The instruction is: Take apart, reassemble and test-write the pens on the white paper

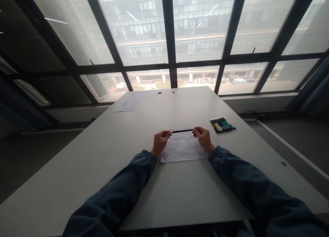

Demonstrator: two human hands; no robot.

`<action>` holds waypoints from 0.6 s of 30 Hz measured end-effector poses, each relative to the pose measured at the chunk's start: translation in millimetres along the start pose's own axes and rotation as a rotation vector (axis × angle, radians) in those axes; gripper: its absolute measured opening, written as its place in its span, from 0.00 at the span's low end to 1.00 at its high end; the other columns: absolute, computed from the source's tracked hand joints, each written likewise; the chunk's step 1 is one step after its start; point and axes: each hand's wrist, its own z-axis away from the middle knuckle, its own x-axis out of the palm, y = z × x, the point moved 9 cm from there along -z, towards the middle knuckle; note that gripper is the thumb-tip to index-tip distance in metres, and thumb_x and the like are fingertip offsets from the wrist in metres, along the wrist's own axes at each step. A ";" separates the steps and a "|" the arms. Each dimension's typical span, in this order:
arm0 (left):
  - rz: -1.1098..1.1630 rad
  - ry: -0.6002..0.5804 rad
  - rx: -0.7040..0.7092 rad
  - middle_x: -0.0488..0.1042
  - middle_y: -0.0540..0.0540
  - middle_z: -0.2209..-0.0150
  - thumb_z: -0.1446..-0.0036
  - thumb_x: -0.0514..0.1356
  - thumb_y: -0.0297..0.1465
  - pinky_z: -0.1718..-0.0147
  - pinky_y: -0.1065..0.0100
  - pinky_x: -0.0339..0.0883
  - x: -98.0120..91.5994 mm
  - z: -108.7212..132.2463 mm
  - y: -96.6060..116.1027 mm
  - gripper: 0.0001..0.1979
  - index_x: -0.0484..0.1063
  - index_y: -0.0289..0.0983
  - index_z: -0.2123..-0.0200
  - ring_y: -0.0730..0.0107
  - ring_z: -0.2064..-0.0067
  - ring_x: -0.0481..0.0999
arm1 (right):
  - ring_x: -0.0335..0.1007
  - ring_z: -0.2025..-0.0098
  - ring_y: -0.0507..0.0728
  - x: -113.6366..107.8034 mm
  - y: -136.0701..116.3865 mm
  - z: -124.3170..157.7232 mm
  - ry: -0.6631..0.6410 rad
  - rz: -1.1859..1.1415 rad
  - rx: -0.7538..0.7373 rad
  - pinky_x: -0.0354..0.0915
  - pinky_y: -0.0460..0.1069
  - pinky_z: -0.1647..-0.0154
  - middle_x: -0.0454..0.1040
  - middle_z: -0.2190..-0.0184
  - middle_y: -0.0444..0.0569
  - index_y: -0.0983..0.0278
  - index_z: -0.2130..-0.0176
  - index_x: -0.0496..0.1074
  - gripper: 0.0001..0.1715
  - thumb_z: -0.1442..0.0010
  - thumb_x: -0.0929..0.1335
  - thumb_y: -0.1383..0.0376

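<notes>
A slim black pen (182,131) is held level between my two hands, over the far edge of a white sheet of paper (183,149). My left hand (161,141) pinches its left end, where a pale tip shows. At the other end, my right hand (203,138) pinches the pen between thumb and fingers. Whether the pen has a cap is too small to make out. To the right of my right hand lies a row of several pens (222,125), mostly black with yellow, blue and green parts.
The white table (144,127) reaches toward large dark-framed windows. More paper sheets (127,103) lie at its far left. Two small dark round fittings (159,93) sit near the far edge. A small dark mark or object (283,164) is near the right edge.
</notes>
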 end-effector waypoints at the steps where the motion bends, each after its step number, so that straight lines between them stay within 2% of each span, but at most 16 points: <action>1: 0.000 0.001 0.001 0.80 0.44 0.71 0.45 0.64 0.40 0.68 0.68 0.73 0.0 0.0 0.2 0.13 0.80 0.35 0.66 0.67 0.71 0.77 | 0.66 0.78 0.53 0.0 -0.1 -0.1 -0.001 0.000 -0.001 0.65 0.48 0.77 0.76 0.76 0.49 0.66 0.68 0.75 0.22 0.46 0.71 0.48; 18: 0.001 0.006 0.016 0.80 0.44 0.71 0.45 0.64 0.40 0.69 0.68 0.73 -0.4 -1.1 -3.1 0.13 0.80 0.35 0.66 0.67 0.72 0.78 | 0.66 0.78 0.53 0.7 0.2 0.0 -0.007 -0.026 0.012 0.64 0.48 0.77 0.75 0.78 0.48 0.65 0.69 0.74 0.19 0.45 0.71 0.51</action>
